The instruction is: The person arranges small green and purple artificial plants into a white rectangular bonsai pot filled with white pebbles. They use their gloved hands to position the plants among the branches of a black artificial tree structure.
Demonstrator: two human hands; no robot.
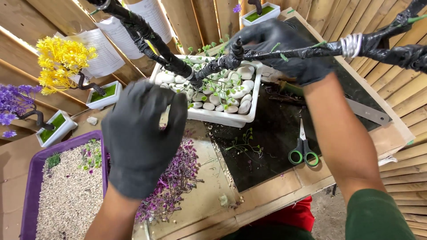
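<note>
While the right hand [291,51], in a black glove, was closed around a black-wrapped branch [307,52] of the artificial tree, the left hand [140,135], gloved the same way, hovered lower with its fingers loosely curled and thumb near the forefinger; whether it pinched anything could not be told. The tree's wrapped trunk [178,64] rose from a white rectangular pot [222,118] filled with white pebbles [242,84] and small green sprigs, which stood toward the far side of the worktop [262,191] on a dark mat [271,146]. Green-handled scissors [303,151] lay on the mat near the right edge, with a metal ruler [367,111] just beyond them. A purple tray [33,178] of gravel sat at the near left corner, purple foliage [175,178] heaped beside it. Small potted trees with yellow blossoms [60,62] and purple blossoms [13,104] stood along the left edge.
</note>
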